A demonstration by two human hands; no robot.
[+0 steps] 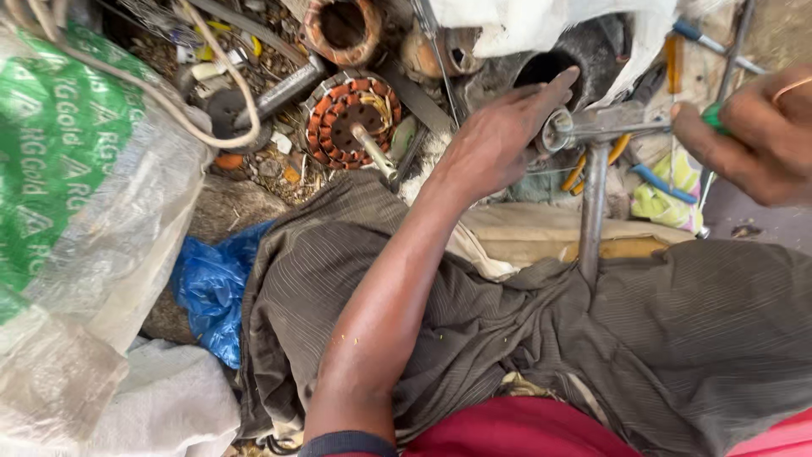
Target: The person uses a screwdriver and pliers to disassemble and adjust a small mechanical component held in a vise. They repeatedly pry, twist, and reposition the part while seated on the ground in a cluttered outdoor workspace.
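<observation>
Nearest to us, at six o'clock, is a red shirt hem, and above it our lap in brown striped trousers [677,338], with our bare left forearm running up from seven o'clock toward the centre. Our left hand [499,140] lies just above centre, fingers stretched toward one o'clock, its grip spread open and pressed against the round end of a grey metal T-shaped tool [596,135], steadying it without closing round it. The tool's upright bar drops toward five o'clock and rests against our lap. At three o'clock our right hand [753,144] has its grip closed on a green handle [715,117], seemingly a screwdriver, aimed along the tool's crossbar; the tip is too small to make out. We judge that this work goes best with the left hand bracing the tool firmly while the right keeps the driver in line with the crossbar, turning without slipping. At eleven o'clock a motor stator with orange copper windings [351,123] lies among scrap, with a second coil [342,30] at twelve. A green-printed plastic sack [68,169] fills nine o'clock, and a crumpled blue bag [211,288] sits at eight.
</observation>
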